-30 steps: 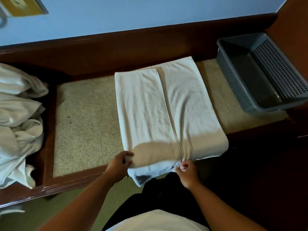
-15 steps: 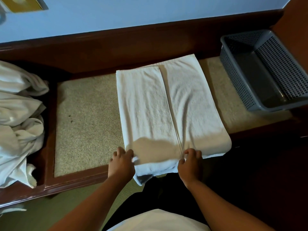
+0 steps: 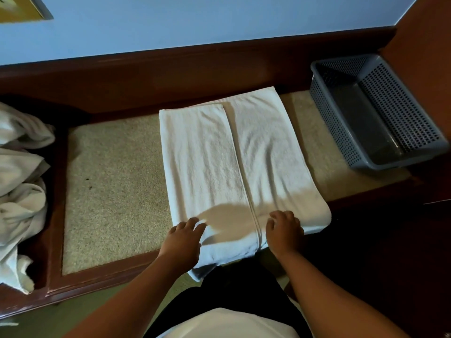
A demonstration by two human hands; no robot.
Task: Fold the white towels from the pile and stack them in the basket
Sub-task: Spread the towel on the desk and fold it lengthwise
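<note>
On the carpeted surface (image 3: 109, 181), between the pile (image 3: 19, 186) at the left and the grey basket (image 3: 380, 111) at the right, lies a white towel (image 3: 234, 162), its left part folded over the middle. Its near edge hangs off the front rim. The left hand (image 3: 181, 242) rests palm down on the near left corner, fingers (image 3: 189, 224) spread and flat on the cloth. The right hand (image 3: 284, 231) presses just right of the fold line, fingers (image 3: 280, 215) slightly curled, gripping nothing. The basket holds no towel.
</note>
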